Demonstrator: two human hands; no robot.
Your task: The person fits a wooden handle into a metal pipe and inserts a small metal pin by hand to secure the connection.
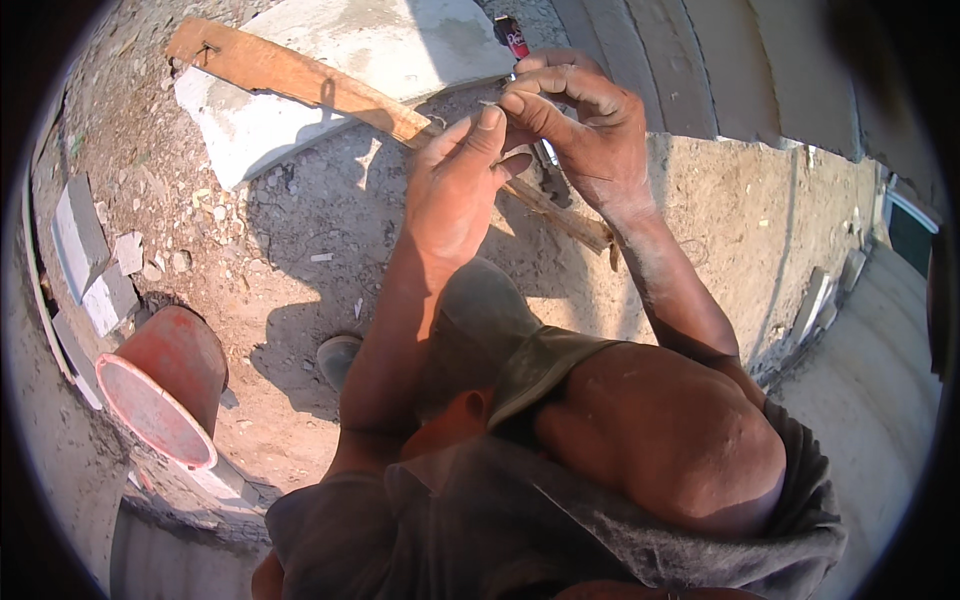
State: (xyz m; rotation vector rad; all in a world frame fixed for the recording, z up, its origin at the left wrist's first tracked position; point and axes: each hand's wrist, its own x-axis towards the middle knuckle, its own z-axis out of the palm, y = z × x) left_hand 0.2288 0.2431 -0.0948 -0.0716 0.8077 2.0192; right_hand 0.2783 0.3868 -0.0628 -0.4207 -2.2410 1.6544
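Observation:
Both hands meet in front of me, above a long wooden plank (300,80) that slants across the ground. My right hand (600,135) has its thumb and forefinger pinched together; whatever is between them is too small to make out. Close against it, my left hand (452,195) is closed, thumb raised, its curled fingers partly hidden behind the thumb and palm. The plank's left part rests over a pale slab (400,50), with a bent dark piece of metal (205,50) near its end. Just beyond my right fingers lies a small red and black object (512,38).
An orange-red bucket (185,360) lies tipped on the left. Broken grey tile pieces (85,240) lie farther left on gravelly soil. Large grey sheets (690,70) stand at the upper right, and a pale wall (880,340) runs along the right.

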